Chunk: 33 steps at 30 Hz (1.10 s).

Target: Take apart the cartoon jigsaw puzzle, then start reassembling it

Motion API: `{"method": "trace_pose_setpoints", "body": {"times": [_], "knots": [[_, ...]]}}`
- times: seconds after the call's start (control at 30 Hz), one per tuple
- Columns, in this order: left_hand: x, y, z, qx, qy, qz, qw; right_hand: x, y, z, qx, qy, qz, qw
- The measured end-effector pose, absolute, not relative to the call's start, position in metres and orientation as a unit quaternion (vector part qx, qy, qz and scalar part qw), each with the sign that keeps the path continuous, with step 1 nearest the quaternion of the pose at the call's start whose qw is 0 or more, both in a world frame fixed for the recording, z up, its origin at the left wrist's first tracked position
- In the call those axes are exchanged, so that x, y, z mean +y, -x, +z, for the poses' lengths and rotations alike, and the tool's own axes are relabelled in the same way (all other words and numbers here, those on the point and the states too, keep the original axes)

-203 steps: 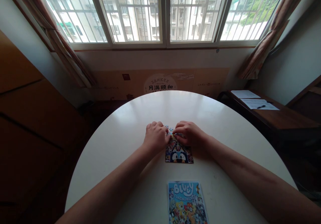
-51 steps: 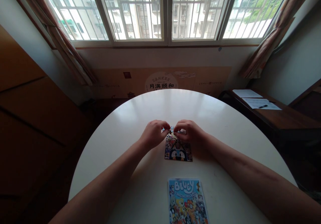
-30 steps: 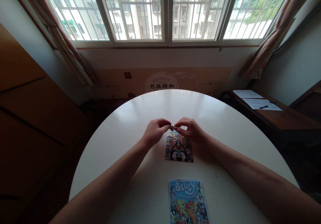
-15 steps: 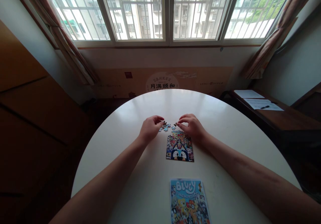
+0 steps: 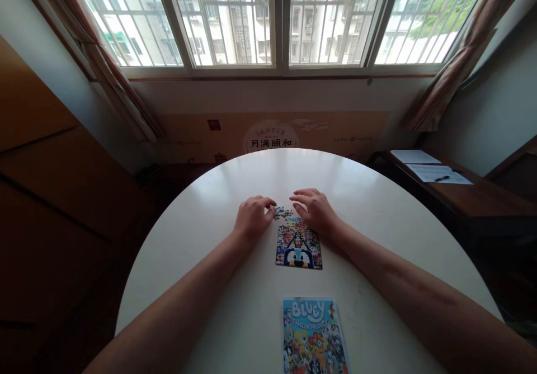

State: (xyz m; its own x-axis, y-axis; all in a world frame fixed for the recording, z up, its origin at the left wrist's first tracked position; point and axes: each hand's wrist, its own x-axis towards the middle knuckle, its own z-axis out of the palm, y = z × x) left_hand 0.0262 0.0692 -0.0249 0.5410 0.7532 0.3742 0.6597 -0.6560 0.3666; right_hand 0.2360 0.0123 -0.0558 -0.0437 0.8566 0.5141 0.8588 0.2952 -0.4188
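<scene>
Window (image 5: 280,33): very wide, straight ahead at 12 o'clock. Thin bars run up and down it, and tall buildings (image 5: 241,22) show outside, with green leaves (image 5: 447,8) at 1 o'clock.
Table (image 5: 180,301): big, round, white and shiny.
Brown desk (image 5: 495,195): off the table edge at 2 o'clock. White papers (image 5: 423,173) lie on it, with a black pen (image 5: 441,179) on top.
Picture card (image 5: 314,335): flat on the table at 6 o'clock, on the near side. It is blue, full of little cartoon animals, and says "Bluey Fanzine Project".
Puzzle (image 5: 299,245): flat near the middle of the table, well apart from the card. A blue dog face looks out at its 6 o'clock side.
Right hand (image 5: 315,211): at 1 o'clock from the puzzle, thumb and fingers spread apart.
Left hand (image 5: 251,215): at 10 o'clock from the puzzle, apart from the other hand. Its thumb and finger are by the pieces, but it is too small to tell if they pinch one.
Loose pieces (image 5: 282,212): a small heap at 11 o'clock from the puzzle, between the two hands.
</scene>
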Motion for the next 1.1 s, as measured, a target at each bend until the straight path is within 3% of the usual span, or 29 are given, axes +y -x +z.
{"method": "trace_pose_setpoints", "body": {"times": [0.23, 0.47, 0.7, 1.1], "knots": [[0.065, -0.023, -0.020, 0.366, -0.885, 0.284, 0.048, 0.004, -0.244, -0.051, -0.730, 0.572, 0.001, 0.375], [0.046, -0.029, -0.009, 0.280, -0.942, 0.186, 0.003, -0.002, -0.237, -0.050, -0.723, 0.576, 0.015, 0.381], [0.043, -0.028, -0.003, 0.212, -0.972, 0.087, 0.058, 0.004, -0.247, -0.054, -0.687, 0.590, 0.043, 0.423], [0.038, -0.019, 0.018, 0.183, -0.975, 0.030, 0.125, 0.001, -0.243, -0.052, -0.678, 0.572, 0.110, 0.447]]}}
